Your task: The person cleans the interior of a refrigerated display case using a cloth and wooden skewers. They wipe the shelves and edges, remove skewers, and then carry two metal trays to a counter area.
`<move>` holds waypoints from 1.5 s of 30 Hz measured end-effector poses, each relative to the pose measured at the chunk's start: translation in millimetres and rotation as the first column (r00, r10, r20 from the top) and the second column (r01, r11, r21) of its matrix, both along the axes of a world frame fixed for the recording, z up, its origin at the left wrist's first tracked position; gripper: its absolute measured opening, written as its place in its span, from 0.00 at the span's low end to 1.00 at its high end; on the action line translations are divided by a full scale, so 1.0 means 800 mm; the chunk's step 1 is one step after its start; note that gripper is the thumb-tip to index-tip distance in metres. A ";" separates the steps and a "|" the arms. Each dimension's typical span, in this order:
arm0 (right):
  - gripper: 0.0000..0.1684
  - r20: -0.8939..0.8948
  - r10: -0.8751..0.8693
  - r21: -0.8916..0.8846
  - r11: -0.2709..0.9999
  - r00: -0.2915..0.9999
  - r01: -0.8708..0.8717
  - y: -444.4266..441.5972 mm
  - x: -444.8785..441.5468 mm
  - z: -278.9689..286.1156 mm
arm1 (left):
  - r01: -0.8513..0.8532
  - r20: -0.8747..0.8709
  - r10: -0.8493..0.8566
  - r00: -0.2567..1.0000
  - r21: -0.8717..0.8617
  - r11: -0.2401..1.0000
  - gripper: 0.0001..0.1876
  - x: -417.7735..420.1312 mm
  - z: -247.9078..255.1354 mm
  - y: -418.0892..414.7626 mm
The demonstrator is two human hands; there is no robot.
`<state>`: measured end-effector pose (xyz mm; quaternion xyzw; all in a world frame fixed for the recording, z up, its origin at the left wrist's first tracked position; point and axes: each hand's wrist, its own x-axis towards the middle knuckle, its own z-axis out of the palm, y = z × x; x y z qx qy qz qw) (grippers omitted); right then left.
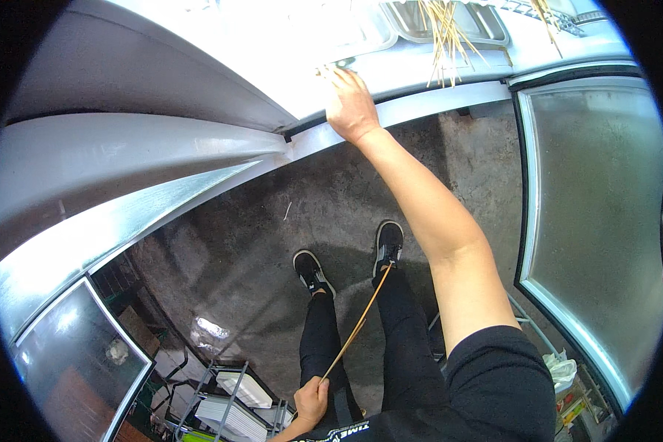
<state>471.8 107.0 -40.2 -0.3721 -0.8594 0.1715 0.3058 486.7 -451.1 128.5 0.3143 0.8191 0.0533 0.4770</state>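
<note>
My left hand (310,400) is low in the view near my left thigh, closed around thin tan sticks (359,326). These long, slightly bent sticks point up and away towards my right shoe. My right hand (351,105) reaches over the front edge of a white surface (265,61), fingers curled at a pale, overexposed spot. Glare hides whether anything is between those fingers. Right of it, a loose bunch of similar thin sticks (447,38) hangs over the rim of a metal tray (492,25).
A glass-paned door (596,188) stands swung out at right. Another glass pane (83,353) is at lower left. Below lies a wire rack (232,409) with white trays (246,389). A white plastic bag (561,369) hangs at lower right. The floor (243,265) is dark concrete.
</note>
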 end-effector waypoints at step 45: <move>0.19 0.167 -0.883 -0.972 -0.072 0.439 0.225 -0.383 0.368 0.142 | 0.044 -0.015 -0.043 0.999 0.082 0.996 0.17 -0.092 0.040 -0.040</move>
